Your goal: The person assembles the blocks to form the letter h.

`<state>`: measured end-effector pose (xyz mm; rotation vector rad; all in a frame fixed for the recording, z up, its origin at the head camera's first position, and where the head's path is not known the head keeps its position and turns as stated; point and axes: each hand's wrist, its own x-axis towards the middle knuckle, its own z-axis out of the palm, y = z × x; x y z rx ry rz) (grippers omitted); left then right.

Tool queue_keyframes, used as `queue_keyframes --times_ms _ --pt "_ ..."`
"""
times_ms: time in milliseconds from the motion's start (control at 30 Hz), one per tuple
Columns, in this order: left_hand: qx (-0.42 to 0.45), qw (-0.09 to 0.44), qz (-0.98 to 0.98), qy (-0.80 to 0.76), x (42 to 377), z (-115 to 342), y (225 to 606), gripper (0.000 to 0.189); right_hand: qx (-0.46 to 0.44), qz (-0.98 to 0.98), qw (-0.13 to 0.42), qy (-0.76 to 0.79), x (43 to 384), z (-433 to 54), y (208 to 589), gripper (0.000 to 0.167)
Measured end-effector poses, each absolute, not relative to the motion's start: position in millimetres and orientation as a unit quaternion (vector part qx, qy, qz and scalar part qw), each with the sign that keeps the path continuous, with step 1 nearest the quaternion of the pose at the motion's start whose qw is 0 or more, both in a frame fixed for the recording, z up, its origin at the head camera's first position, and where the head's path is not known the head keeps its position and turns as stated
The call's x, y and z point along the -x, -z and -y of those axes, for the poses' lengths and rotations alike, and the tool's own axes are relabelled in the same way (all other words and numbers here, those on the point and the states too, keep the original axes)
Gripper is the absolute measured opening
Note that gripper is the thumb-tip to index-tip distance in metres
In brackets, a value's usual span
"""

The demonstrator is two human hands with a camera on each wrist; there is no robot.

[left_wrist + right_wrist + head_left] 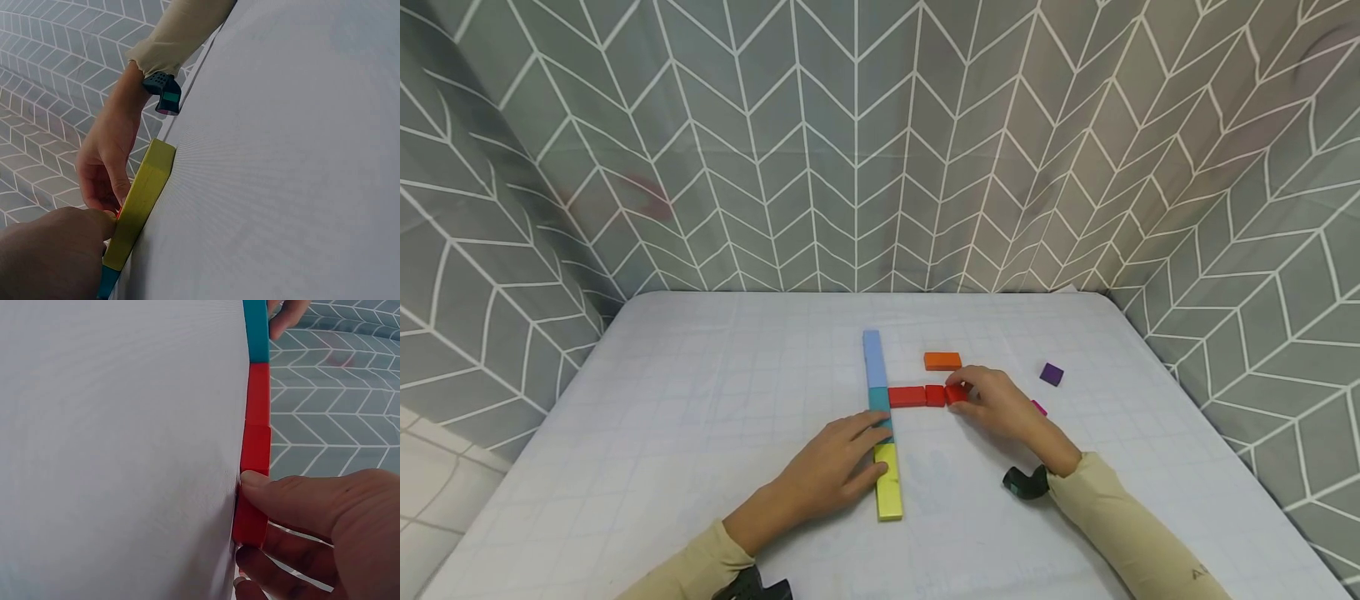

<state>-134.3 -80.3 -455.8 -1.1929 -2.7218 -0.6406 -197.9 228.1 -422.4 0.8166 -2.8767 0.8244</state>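
Observation:
A column of blocks lies on the white table, with a light blue block (874, 358) at the far end, a teal block (878, 399) below it and a yellow block (889, 498) nearest. My left hand (823, 467) rests its fingers on the teal and yellow part, covering some of it. From the teal block a row runs right: a longer red block (907, 397), then a small red block (935, 396). At that row's right end my right hand (1000, 408) pinches another red block (250, 522) between thumb and fingers, against its neighbour.
An orange block (942, 361) lies behind the red row. Farther right is a purple block (1052, 374), and a pink block (1039, 407) shows partly behind the right hand. The white-covered table (715, 358) meets a grey patterned curtain (827, 167) at the back and sides.

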Motion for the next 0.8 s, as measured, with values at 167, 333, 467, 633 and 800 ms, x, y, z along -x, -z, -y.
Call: queue_keyframes --times_ms 167,333,467,633,800 --pt "0.399 0.065 0.889 0.216 134.4 80.3 456.0 0.049 -0.258 0.928 0.019 -0.267 197.3 -226.7 422.3 0.033" --pt "0.398 0.064 0.889 0.216 134.0 80.0 455.8 0.049 -0.249 0.931 0.015 -0.267 196.7 -226.1 423.4 0.033" --pt "0.395 0.053 0.892 0.215 134.0 80.1 455.9 0.05 -0.245 0.933 0.01 -0.265 196.3 -226.3 423.3 0.034" --pt "0.395 0.057 0.892 0.213 134.5 80.4 456.2 0.05 -0.245 0.934 0.011 -0.261 197.3 -226.5 423.0 0.034" --pt "0.394 0.053 0.893 0.212 134.4 80.5 456.1 0.051 -0.245 0.934 0.01 -0.258 197.5 -226.6 423.0 0.034"
